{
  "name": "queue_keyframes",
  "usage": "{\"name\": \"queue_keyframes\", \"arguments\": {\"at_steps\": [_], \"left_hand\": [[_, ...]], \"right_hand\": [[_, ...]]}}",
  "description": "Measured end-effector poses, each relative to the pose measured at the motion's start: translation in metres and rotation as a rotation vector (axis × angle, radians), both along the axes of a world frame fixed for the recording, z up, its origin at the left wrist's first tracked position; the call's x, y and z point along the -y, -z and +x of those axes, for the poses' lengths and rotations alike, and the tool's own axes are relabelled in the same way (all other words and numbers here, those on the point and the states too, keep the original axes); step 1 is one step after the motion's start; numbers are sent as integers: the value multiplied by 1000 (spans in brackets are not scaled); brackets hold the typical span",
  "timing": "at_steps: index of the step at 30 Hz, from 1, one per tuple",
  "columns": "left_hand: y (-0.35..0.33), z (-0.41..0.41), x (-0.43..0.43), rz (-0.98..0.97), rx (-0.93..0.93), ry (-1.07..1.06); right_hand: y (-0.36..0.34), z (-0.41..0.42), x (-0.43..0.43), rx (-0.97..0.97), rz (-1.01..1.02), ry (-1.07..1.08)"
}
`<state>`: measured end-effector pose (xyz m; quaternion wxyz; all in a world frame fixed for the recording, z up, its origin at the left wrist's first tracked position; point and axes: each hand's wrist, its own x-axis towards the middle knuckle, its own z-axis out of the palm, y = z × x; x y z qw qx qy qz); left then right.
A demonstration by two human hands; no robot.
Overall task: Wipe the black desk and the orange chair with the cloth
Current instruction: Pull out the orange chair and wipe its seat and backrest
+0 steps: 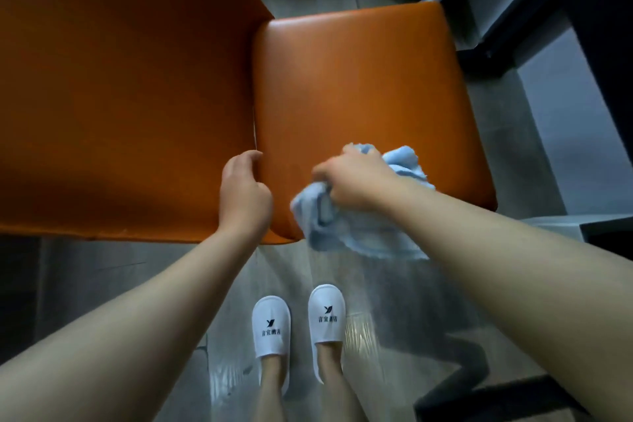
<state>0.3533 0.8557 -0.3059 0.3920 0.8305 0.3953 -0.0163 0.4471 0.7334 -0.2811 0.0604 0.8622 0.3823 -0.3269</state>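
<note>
orange chair (359,86) seat under wipe, backrest at left | black desk (589,3) beyond seat's far-right corner, untouched now | cloth (342,229) bunched at seat's near edge, part overhanging | right hand (356,181) clutches cloth, pressing down | left hand (243,195) fingers curled on seat's near-left corner, likely to steady it

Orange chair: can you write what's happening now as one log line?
step: wiping seat | right hand: grips blue cloth on orange chair | left hand: holds chair at seat-back gap | desk: unclear
</note>
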Motion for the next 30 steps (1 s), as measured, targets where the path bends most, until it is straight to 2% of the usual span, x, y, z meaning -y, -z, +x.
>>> {"name": "queue_keyframes", "arguments": {"at_steps": [1, 3, 6, 9, 11, 13, 16, 18, 19, 21, 24, 25, 26, 27, 29, 30], "left_hand": [[0, 1, -1, -5, 11, 0], [-2, 2, -3, -14, 27, -17], [-1, 0, -3, 27, 25, 43], [5, -3, 0, 57, -23, 175], [7, -4, 5, 45, -72, 246], [9, -4, 8, 26, -109, 260], [12, -2, 8, 26, -120, 228], [13, 0, 5, 56, -116, 258], [14, 0, 3, 75, -111, 277], [17, 0, 3, 86, -118, 293], [24, -3, 8, 71, -170, 331], [26, -3, 10, 76, -191, 361], [30, -3, 11, 87, -209, 390], [33, -2, 12, 98, -227, 405], [38, 0, 16, 111, -271, 415], [40, 1, 18, 114, -293, 429]], "right_hand": [[4, 1, -8, 59, 84, 56], [18, -14, -23, 68, 104, 32], [39, -61, -26, -55, -41, -164], [31, -55, 0, -61, -279, -358], [15, -31, 20, -76, -403, -312], [4, -7, 33, -60, -313, -135], [10, -10, 18, 50, 50, 161], [27, -34, 3, 61, 193, 170], [37, -51, -1, -2, 209, 130], [52, -81, 6, -170, 98, 57], [58, -88, 49, -221, -230, -64], [56, -82, 66, -203, -257, 17], [53, -75, 80, -162, -202, 157], [50, -67, 90, -60, -65, 324], [45, -56, 91, 339, 246, 568], [42, -51, 84, 451, 308, 629]]}}
